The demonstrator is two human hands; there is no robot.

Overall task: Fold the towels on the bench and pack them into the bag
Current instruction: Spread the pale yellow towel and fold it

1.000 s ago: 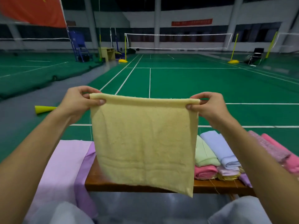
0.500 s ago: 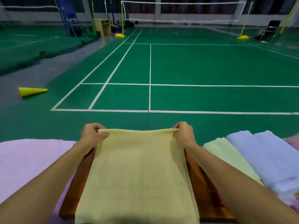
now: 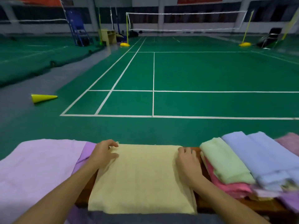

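A pale yellow towel [image 3: 142, 178] lies spread flat across the wooden bench [image 3: 204, 205] in front of me. My left hand [image 3: 103, 155] pinches its far left corner between thumb and curled fingers. At the far right corner, my right hand [image 3: 186, 160] lies along the towel's edge with its fingers curled at the corner and its thumb hidden. To the left lies a broad lilac fabric [image 3: 40, 167]; I cannot tell whether it is the bag or a towel.
Folded towels are stacked on the bench at the right: a green one [image 3: 223, 160], a blue one [image 3: 262, 156], a pink one [image 3: 226, 185] beneath. Beyond the bench is a green court floor with a yellow cone [image 3: 42, 98] lying on it.
The yellow towel, held up in the air a second ago, has come down flat onto the bench. Both hands stayed at its far corners.
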